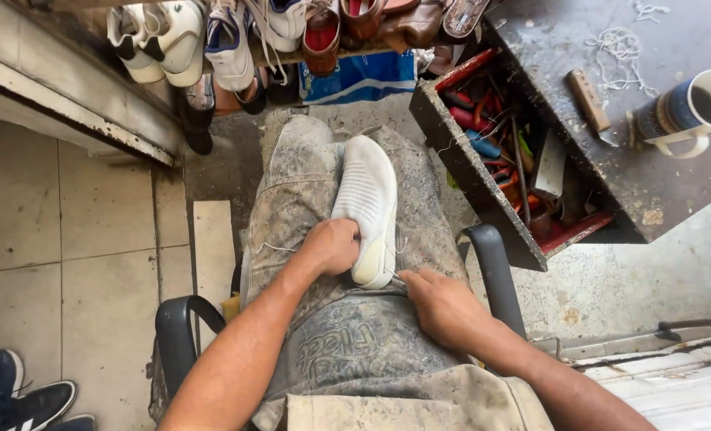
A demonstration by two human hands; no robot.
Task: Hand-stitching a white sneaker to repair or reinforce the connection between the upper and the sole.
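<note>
Your white knit sneaker (367, 203) lies sole-side toward you across your lap, resting on the dusty grey apron (347, 351) that covers your knees, its toe pointing to twelve o'clock and its heel nearest your body. Your left hand (333, 246) is clenched against the sneaker's left edge near the heel, fingers curled around the side and gripping it. Your right hand (443, 307) sits at five o'clock from the heel, its fingertips pinched together right at the heel's rim; a thin pale thread (394, 275) seems to run there, but you cannot tell for sure whether the fingers hold it. At two o'clock from the sneaker an open tool drawer (523, 164) holds red-handled tools, and beyond it, on the worn dark workbench (563, 48), stand a mug (687, 112) and a wooden-handled knife (591, 104). At twelve o'clock a row of shoes (235, 36) hangs along a shelf. The black chair armrests (495, 267) flank your legs, and a dark sneaker (16, 399) lies on the tiled floor (92, 239) at eight o'clock.
</note>
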